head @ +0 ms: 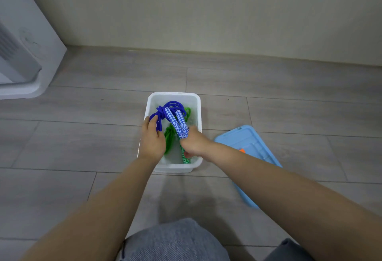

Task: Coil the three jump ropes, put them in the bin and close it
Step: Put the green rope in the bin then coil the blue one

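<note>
A white open bin [196, 103] stands on the floor in front of me. Inside it lies a coiled green jump rope [170, 139] with a green patterned handle near the bin's near wall. Over the bin I hold a coiled blue jump rope [165, 112] with two blue-and-white patterned handles. My left hand [152, 141] grips the blue cord on the left. My right hand [193, 143] grips the lower ends of the blue handles. The light blue lid [251, 143] lies on the floor to the right, partly under my right forearm. No third rope shows.
A white appliance [22, 58] stands at the far left against the wall. The beige wall runs along the back. My knees in grey fabric [175, 242] are at the bottom edge. An orange clip [242, 150] sits on the lid.
</note>
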Demonstrator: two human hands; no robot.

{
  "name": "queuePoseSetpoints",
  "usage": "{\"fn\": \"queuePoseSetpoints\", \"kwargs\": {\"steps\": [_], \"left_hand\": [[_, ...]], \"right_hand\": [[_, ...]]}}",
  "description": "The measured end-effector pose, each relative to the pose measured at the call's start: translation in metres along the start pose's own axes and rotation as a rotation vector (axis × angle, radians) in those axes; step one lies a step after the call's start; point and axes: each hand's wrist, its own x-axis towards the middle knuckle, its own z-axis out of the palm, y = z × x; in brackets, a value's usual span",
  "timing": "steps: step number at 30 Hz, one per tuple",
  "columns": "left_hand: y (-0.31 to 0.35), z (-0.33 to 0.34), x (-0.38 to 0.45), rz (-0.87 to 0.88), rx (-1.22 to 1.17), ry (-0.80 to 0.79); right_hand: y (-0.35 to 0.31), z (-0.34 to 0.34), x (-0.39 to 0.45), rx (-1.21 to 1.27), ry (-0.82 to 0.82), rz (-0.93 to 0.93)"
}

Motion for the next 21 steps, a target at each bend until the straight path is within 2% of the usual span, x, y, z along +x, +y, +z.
{"fn": "queuePoseSetpoints", "kwargs": {"steps": [2, 5, 9, 12, 17, 21], "left_hand": [[-0.008, 0.004, 0.004, 0.055, 0.101, -0.049], [-0.019, 0.014, 0.011, 0.13, 0.417, -0.169], [-0.017, 0.018, 0.012, 0.14, 0.613, -0.376], [-0.012, 0.021, 0.012, 0.152, 0.575, -0.435], [-0.019, 0.019, 0.008, 0.187, 0.38, -0.453], [-0.021, 0.02, 0.004, 0.207, 0.297, -0.498]], "right_hand": [[0.01, 0.01, 0.015, -0.065, -0.028, -0.068], [0.016, 0.023, 0.021, -0.163, -0.071, -0.143], [0.02, 0.02, 0.007, -0.445, -0.008, -0.213], [0.026, 0.011, 0.003, -0.739, 0.042, -0.301], [0.027, 0.0, 0.006, -0.944, 0.202, -0.438], [0.033, -0.014, 0.011, -0.972, 0.129, -0.424]]}}
